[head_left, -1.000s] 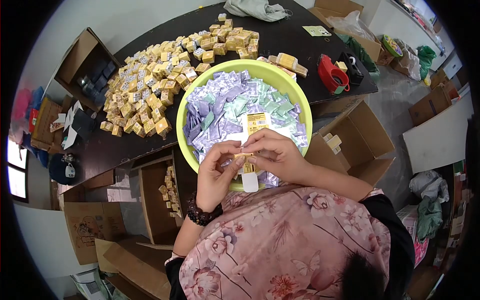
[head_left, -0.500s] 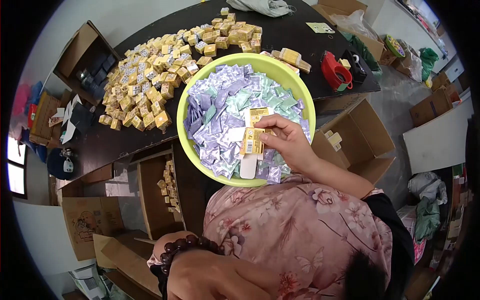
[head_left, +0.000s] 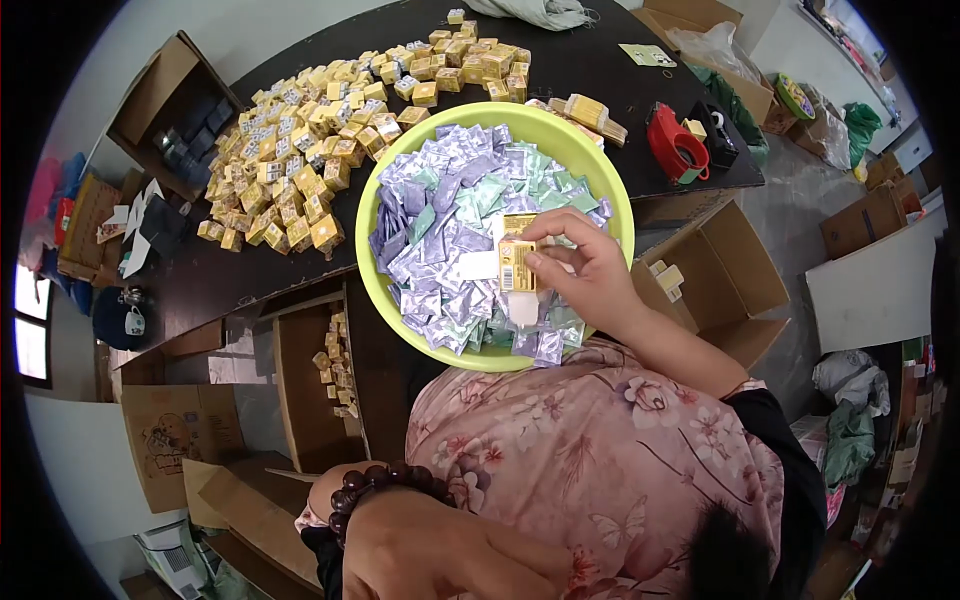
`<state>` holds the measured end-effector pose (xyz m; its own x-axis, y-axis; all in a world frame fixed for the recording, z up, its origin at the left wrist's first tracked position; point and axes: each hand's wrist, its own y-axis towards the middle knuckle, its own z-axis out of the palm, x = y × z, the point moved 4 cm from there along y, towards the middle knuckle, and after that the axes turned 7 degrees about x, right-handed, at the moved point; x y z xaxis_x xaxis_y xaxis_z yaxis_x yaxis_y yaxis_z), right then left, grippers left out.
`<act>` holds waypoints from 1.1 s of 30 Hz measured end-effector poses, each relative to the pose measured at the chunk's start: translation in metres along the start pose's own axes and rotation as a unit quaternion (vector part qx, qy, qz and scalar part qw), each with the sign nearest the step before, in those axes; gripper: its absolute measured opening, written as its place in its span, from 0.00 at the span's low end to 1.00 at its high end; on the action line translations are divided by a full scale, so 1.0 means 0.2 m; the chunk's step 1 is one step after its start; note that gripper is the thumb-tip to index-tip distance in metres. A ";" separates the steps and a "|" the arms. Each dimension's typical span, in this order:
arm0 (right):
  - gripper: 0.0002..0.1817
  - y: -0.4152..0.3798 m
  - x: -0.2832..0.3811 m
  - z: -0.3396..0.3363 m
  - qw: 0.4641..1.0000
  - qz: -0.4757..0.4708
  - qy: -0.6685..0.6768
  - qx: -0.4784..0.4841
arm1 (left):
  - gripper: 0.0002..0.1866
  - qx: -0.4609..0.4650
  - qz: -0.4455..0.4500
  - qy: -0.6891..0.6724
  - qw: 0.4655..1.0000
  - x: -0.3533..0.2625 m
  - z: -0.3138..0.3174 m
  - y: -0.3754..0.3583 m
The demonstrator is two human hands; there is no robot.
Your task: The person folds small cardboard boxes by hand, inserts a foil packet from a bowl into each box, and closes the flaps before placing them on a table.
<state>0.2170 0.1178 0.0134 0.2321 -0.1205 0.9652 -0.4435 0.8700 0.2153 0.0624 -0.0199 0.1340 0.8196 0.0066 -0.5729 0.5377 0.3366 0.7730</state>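
Observation:
My right hand (head_left: 585,265) pinches a small yellow box (head_left: 514,270) between thumb and fingers, over the middle of a lime-green basin (head_left: 365,215). The box is tilted, with white flaps sticking out at its side and lower end. Below and around it, the basin is full of shiny purple sachets (head_left: 425,270) and pale green sachets (head_left: 490,200). My left hand (head_left: 440,550) lies low in front of my body, near the bottom edge of the view, with a dark bead bracelet (head_left: 375,485) on the wrist. Its fingers are mostly hidden.
A large heap of small yellow boxes (head_left: 300,160) covers the left of the black table (head_left: 230,290). A red tape dispenser (head_left: 675,145) stands at the right. Below the table are an open carton (head_left: 735,265) on the right and a box-holding tray (head_left: 305,400) on the left.
The yellow box has turned in my right hand, and its lower white flap looks shorter now. My left hand has shifted slightly; the whole view has moved a little.

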 end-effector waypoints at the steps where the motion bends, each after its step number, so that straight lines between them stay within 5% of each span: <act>1: 0.12 0.02 0.06 -0.01 0.983 -0.081 -0.165 0.017 | 0.23 0.005 0.002 -0.008 1.000 0.00 -0.03 0.01; 2: 0.12 0.04 0.11 -0.01 0.931 -0.161 -0.325 0.032 | 0.23 0.011 0.003 -0.016 1.000 0.00 -0.04 0.01; 4: 0.12 0.06 0.15 0.02 0.900 -0.198 -0.385 0.043 | 0.23 0.027 0.005 -0.038 0.999 -0.02 -0.04 -0.01; 6: 0.12 0.06 0.15 0.05 0.905 -0.185 -0.376 0.068 | 0.19 -0.156 -0.077 0.230 0.958 0.00 -0.27 -0.16; 8: 0.16 0.06 0.20 0.07 0.920 -0.158 -0.347 0.095 | 0.21 -0.316 -0.310 0.521 0.730 0.04 -0.49 -0.30; 11: 0.23 0.04 0.23 0.16 0.882 -0.226 -0.338 0.237 | 0.28 -0.370 -0.345 0.258 0.823 0.25 -0.56 -0.39; 14: 0.21 0.01 0.23 0.18 0.884 -0.149 -0.322 0.303 | 0.28 -0.364 -0.353 0.143 0.850 0.36 -0.59 -0.47; 17: 0.17 0.12 0.20 -0.04 0.916 -0.142 -0.332 0.175 | 0.25 -0.437 -0.277 0.015 0.856 0.39 -0.58 -0.47; 18: 0.16 0.17 0.18 -0.15 0.841 -0.163 -0.493 0.151 | 0.24 -0.477 -0.231 -0.058 0.846 0.38 -0.56 -0.47; 20: 0.14 0.24 -0.03 -0.37 0.751 -0.025 -0.636 0.176 | 0.23 -0.475 -0.214 -0.077 0.850 0.38 -0.57 -0.53; 26: 0.12 0.25 -0.15 -0.47 0.676 -0.009 -0.706 0.209 | 0.27 -0.465 -0.119 -0.201 0.854 0.39 -0.57 -0.59; 33: 0.13 0.20 0.06 -0.36 0.680 -0.077 -0.718 0.128 | 0.29 -0.464 -0.093 -0.159 0.866 0.39 -0.58 -0.55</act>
<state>0.2651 0.1851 0.0230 -0.7110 -0.7022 0.0381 -0.6877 0.7056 0.1713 0.0441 0.0531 -0.0267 0.8283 -0.3386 -0.4465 0.3960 0.9174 0.0388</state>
